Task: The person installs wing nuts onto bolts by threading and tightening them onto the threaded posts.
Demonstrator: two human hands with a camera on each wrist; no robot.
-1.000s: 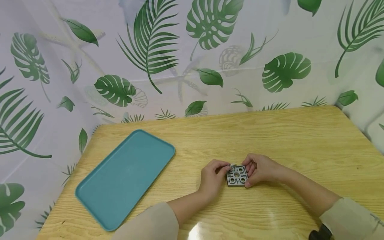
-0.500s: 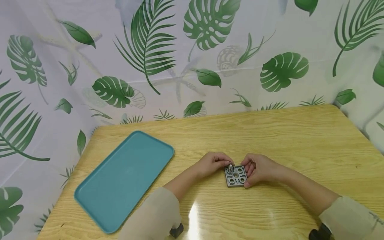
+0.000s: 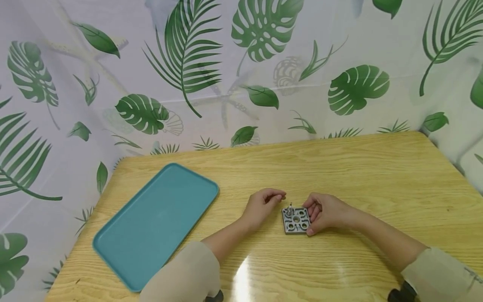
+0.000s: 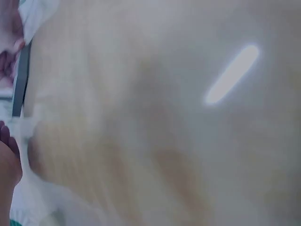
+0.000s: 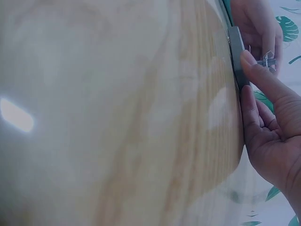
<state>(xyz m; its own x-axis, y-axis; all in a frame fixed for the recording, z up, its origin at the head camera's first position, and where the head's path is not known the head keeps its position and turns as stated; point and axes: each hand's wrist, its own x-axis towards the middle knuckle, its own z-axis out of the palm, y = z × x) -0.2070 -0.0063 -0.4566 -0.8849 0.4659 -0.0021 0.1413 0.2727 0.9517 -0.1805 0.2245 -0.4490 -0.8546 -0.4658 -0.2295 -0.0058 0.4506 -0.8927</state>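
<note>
Plate (image 3: pixel 297 225) lies on the table (image 3: pixel 339 167), pinched at its right edge between the thumb and fingers of the right hand (image 3: pixel 327 212), which hide part of that edge, and a metal fitting (image 3: pixel 290 210) stands upright at its far-left corner. Near it is the left hand (image 3: pixel 261 206), fingers loosely bent; the shallow tray (image 3: pixel 158 226) lies well apart to the left, with leaf-print cloth (image 3: pixel 124 79) behind the table. Half a second ago the left fingers were at the fitting; now they are clear of it, the right hand's grip unchanged.
</note>
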